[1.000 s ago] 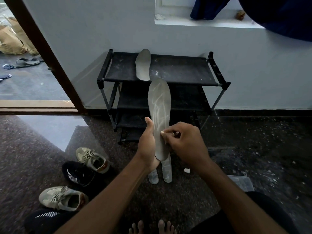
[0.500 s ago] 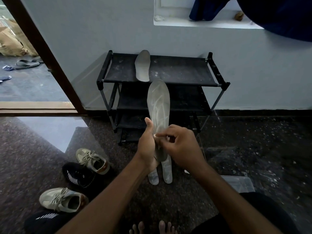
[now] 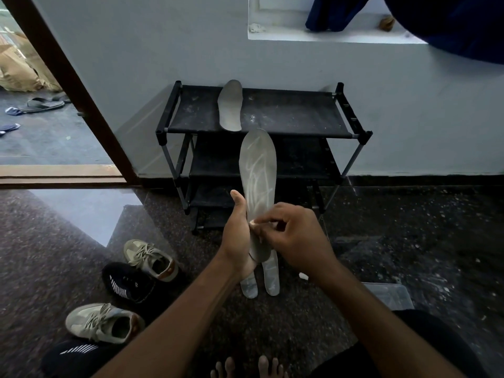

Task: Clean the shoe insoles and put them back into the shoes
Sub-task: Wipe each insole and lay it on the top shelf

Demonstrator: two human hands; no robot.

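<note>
1. Your left hand [image 3: 237, 236] grips the grey insole [image 3: 259, 165] upright by its heel; your right hand [image 3: 291, 238] pinches a small white scrap [image 3: 252, 222] against it.
2. That scrap has crossed from the insole's 3 o'clock edge to 9 o'clock, so scrubbing continues.
3. The shoes [image 3: 150, 257] wait at 8 o'clock.

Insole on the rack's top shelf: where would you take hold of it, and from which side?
Probably its near end, from the front: the insole lies flat, lengthwise on the rack, that end at the front edge; the far end is by the wall.
</note>
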